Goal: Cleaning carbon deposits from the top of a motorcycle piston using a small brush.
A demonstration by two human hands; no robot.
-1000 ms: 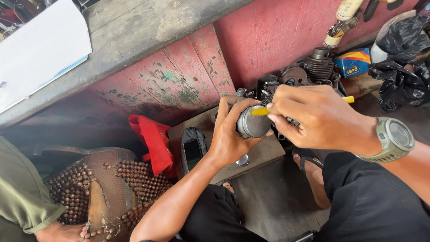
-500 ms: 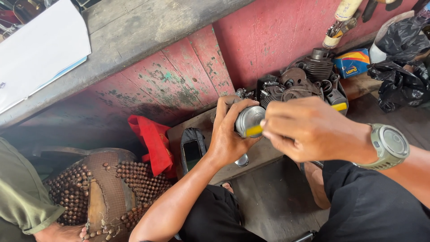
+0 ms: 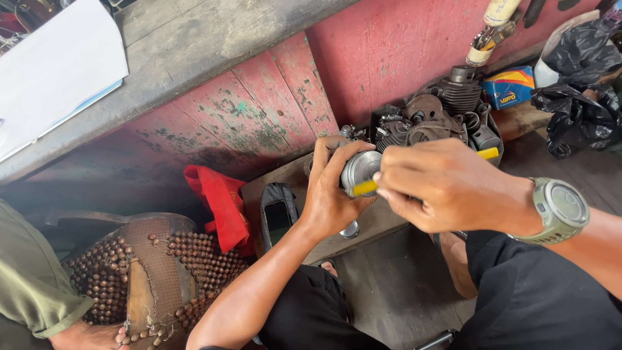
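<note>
The left hand (image 3: 330, 194) grips a round metal piston (image 3: 360, 170). The right hand (image 3: 447, 188) holds a yellow tool (image 3: 365, 188) against it. Engine parts (image 3: 434, 120) lie at one o'clock, a red cloth (image 3: 220, 204) at nine.

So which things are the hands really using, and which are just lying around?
In use:
- left hand gripping the round metal piston
- right hand pressing a yellow-handled tool against it

Lying about:
- heap of dark engine parts
- red cloth
- phone in a dark pouch
- beaded seat cover
- blue and orange box
- black plastic bags
- white paper
</note>
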